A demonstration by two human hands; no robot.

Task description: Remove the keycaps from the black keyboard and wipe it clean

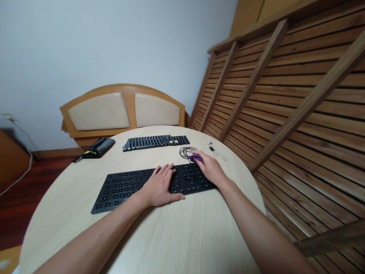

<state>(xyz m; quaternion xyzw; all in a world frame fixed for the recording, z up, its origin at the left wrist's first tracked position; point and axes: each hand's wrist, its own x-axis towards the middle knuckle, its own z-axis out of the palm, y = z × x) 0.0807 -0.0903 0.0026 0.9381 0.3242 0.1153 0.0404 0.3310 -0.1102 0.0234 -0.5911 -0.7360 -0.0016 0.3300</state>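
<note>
A black keyboard (128,182) with its keycaps off lies across the table, bare switches showing in rows. My left hand (161,186) rests flat on its middle, fingers spread and thumb over the near edge. At the keyboard's far right corner, my right hand (209,167) is closed on a small purple object (196,157), whose kind I cannot make out. A coiled black cable (184,152) lies just beyond that hand. Farther back, loose dark keycaps (151,142) are laid out in keyboard order, with a pale gap towards their right.
Thin metal tools (219,152) and a small black piece (211,148) lie at the right of the round table (182,236). A dark pouch (101,147) with yellow trim sits at the left edge. A slatted wooden frame (270,87) leans along the right side.
</note>
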